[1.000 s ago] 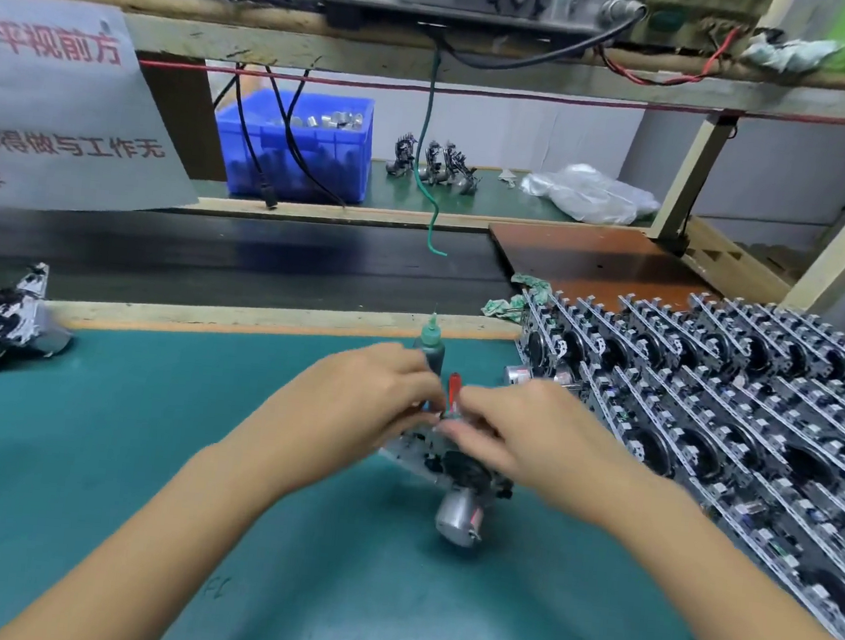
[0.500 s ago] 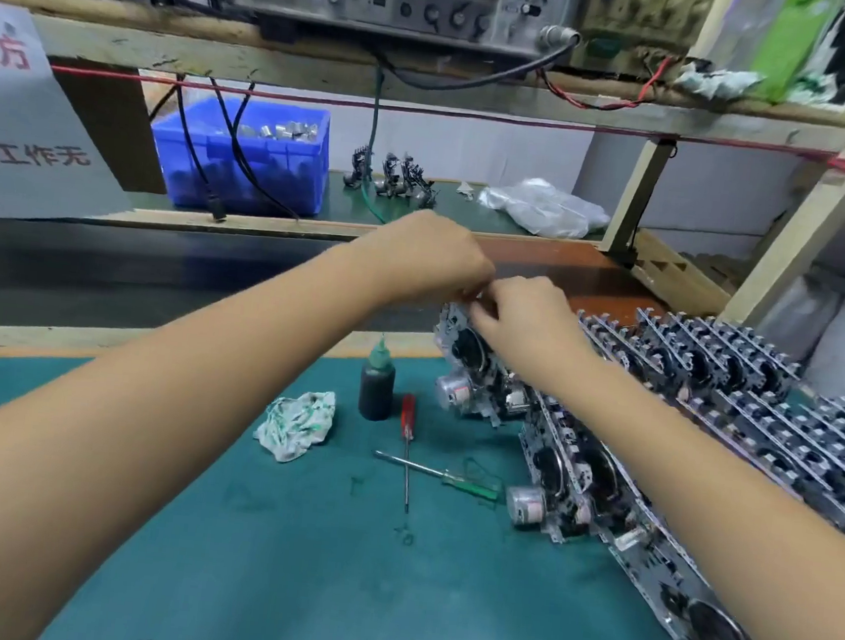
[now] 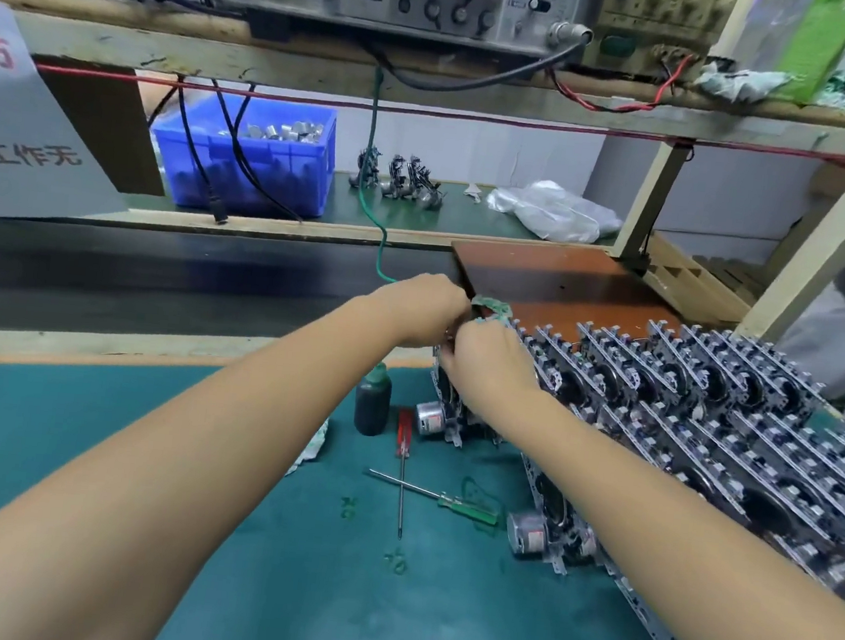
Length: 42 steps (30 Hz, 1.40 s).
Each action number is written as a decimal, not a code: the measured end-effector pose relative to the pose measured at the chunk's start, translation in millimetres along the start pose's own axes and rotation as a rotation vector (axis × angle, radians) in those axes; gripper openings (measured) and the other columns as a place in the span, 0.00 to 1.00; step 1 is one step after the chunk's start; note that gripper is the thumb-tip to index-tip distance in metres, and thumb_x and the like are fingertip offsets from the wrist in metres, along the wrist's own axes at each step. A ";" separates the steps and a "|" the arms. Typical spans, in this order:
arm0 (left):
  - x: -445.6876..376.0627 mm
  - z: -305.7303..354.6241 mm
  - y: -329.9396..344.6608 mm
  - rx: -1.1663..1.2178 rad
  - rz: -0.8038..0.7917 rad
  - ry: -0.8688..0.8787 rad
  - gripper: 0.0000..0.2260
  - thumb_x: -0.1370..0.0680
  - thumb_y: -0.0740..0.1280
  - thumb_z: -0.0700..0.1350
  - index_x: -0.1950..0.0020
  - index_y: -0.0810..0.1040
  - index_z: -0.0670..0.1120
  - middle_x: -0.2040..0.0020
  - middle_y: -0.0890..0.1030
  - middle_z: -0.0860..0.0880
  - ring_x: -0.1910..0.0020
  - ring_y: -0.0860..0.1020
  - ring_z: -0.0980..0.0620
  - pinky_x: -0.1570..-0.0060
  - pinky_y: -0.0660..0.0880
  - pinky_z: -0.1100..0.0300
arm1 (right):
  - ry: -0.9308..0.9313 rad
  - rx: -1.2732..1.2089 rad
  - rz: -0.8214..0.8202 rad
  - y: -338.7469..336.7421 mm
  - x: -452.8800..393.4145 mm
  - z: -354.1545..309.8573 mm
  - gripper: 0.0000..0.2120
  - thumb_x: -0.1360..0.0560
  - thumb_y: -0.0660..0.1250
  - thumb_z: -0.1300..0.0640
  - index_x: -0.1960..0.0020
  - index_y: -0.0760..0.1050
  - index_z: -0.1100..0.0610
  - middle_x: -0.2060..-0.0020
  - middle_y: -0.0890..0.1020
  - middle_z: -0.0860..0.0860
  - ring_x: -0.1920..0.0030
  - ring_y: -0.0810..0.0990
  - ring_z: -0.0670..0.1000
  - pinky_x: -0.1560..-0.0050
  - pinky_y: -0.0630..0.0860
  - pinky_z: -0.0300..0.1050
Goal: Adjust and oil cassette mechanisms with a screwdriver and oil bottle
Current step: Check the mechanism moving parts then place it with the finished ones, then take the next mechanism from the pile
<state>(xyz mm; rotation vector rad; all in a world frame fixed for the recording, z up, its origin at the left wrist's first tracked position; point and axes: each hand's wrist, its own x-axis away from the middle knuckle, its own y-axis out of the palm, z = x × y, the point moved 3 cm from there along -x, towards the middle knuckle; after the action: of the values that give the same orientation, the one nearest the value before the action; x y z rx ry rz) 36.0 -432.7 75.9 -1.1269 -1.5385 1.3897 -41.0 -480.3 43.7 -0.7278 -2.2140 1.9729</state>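
On the teal bench mat [image 3: 88,442], the dark oil bottle with a green cap [image 3: 372,401] stands upright beside the red-handled screwdriver [image 3: 402,452] — both untouched. The left hand [image 3: 419,309] and right hand [image 3: 488,365] curl together around the end metal cassette mechanism [image 3: 445,415] of the packed rows — exact grip hidden.

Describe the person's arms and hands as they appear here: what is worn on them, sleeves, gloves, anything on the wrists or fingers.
Both forearms are bare along all that shows; no sleeve is in view on either. The left hand and the right hand wear no gloves. No watch, band or bracelet shows on either wrist. The fingers are mostly hidden, so rings cannot be ruled out. No markings show on the arms.
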 end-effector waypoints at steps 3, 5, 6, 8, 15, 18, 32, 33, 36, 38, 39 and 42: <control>-3.9 -3.6 6.8 0.132 0.045 -0.057 0.07 0.25 0.63 0.36 0.49 0.78 0.41 0.49 0.81 0.42 0.49 0.77 0.42 0.58 0.66 0.57 | 0.006 0.022 0.045 -2.6 -1.6 0.9 0.10 0.21 0.60 0.58 0.55 0.76 0.63 0.58 0.78 0.58 0.54 0.77 0.59 0.63 0.64 0.47; -4.8 -6.3 9.7 0.225 0.066 -0.093 0.08 0.24 0.64 0.37 0.47 0.79 0.41 0.46 0.81 0.44 0.46 0.76 0.44 0.56 0.66 0.58 | 0.018 0.034 0.055 -2.2 -2.5 2.1 0.10 0.21 0.59 0.59 0.51 0.77 0.64 0.54 0.80 0.59 0.51 0.78 0.60 0.62 0.65 0.46; -4.5 -7.5 10.7 0.250 0.065 -0.107 0.09 0.24 0.64 0.37 0.46 0.79 0.41 0.46 0.81 0.44 0.46 0.76 0.44 0.55 0.66 0.58 | 0.012 0.042 0.054 -1.2 -2.6 1.4 0.10 0.21 0.59 0.59 0.50 0.77 0.64 0.53 0.80 0.59 0.50 0.78 0.60 0.62 0.66 0.46; -3.5 -10.3 12.0 0.263 0.051 -0.123 0.08 0.24 0.64 0.37 0.47 0.79 0.42 0.47 0.81 0.45 0.46 0.76 0.44 0.55 0.67 0.59 | 0.005 0.042 0.034 0.5 -1.0 -0.4 0.11 0.21 0.59 0.57 0.49 0.77 0.63 0.55 0.79 0.59 0.50 0.78 0.59 0.62 0.66 0.46; 5.9 -2.4 11.0 0.219 0.058 -0.142 0.10 0.24 0.62 0.36 0.45 0.78 0.42 0.44 0.80 0.44 0.44 0.76 0.44 0.49 0.70 0.56 | 0.096 -0.082 -0.080 -4.4 2.5 5.4 0.13 0.23 0.61 0.53 0.63 0.68 0.60 0.66 0.72 0.54 0.58 0.73 0.58 0.62 0.64 0.44; 21.5 6.4 3.2 0.178 0.131 -0.144 0.09 0.24 0.60 0.35 0.46 0.76 0.42 0.45 0.77 0.44 0.45 0.75 0.43 0.51 0.69 0.54 | 0.041 0.039 0.019 -18.7 11.8 -4.6 0.13 0.23 0.61 0.54 0.44 0.72 0.61 0.50 0.79 0.58 0.49 0.77 0.60 0.61 0.63 0.45; 296.0 -28.6 41.0 0.555 0.306 -0.609 0.14 0.26 0.69 0.46 0.63 0.72 0.65 0.62 0.78 0.68 0.60 0.76 0.64 0.61 0.71 0.65 | -0.627 -0.256 -0.242 -0.7 104.5 -174.6 0.08 0.22 0.60 0.50 0.47 0.69 0.53 0.51 0.78 0.51 0.48 0.76 0.56 0.57 0.68 0.48; 316.1 -32.2 47.8 0.533 0.288 -0.661 0.14 0.26 0.70 0.46 0.63 0.71 0.65 0.62 0.78 0.68 0.60 0.76 0.64 0.62 0.71 0.65 | -0.680 -0.272 -0.259 6.7 109.7 -191.6 0.09 0.22 0.60 0.50 0.46 0.70 0.54 0.50 0.77 0.51 0.47 0.75 0.55 0.56 0.69 0.49; 372.6 -45.5 56.3 0.416 0.255 -0.797 0.12 0.26 0.71 0.45 0.57 0.74 0.63 0.60 0.77 0.66 0.57 0.78 0.60 0.57 0.74 0.58 | -0.839 -0.272 -0.243 22.4 120.8 -245.5 0.11 0.22 0.61 0.53 0.41 0.69 0.56 0.46 0.75 0.53 0.43 0.71 0.54 0.54 0.69 0.50; 403.9 -58.9 49.9 0.259 0.283 -0.828 0.09 0.30 0.75 0.41 0.53 0.81 0.52 0.57 0.80 0.56 0.54 0.80 0.48 0.54 0.75 0.52 | -0.918 -0.267 -0.177 28.0 121.3 -282.9 0.13 0.22 0.61 0.55 0.39 0.69 0.57 0.44 0.74 0.53 0.41 0.70 0.54 0.53 0.69 0.49; 417.9 -67.2 44.9 0.160 0.295 -0.832 0.11 0.32 0.77 0.39 0.53 0.82 0.47 0.56 0.81 0.51 0.54 0.80 0.44 0.54 0.75 0.51 | -0.953 -0.263 -0.127 29.9 119.6 -301.9 0.13 0.22 0.60 0.56 0.38 0.69 0.57 0.44 0.73 0.52 0.41 0.69 0.54 0.52 0.69 0.48; 454.8 -97.3 32.8 -0.056 0.290 -0.911 0.16 0.37 0.80 0.36 0.52 0.82 0.40 0.54 0.81 0.41 0.56 0.79 0.37 0.55 0.77 0.43 | -1.049 -0.201 0.057 36.0 111.8 -357.9 0.13 0.21 0.56 0.58 0.37 0.66 0.55 0.42 0.72 0.50 0.40 0.69 0.52 0.48 0.71 0.45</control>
<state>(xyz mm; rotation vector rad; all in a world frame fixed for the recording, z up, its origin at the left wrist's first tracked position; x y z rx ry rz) -14.1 29.8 44.9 -0.7852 -2.0768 2.2615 3.6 -106.3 40.3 0.3929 -2.9253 2.5305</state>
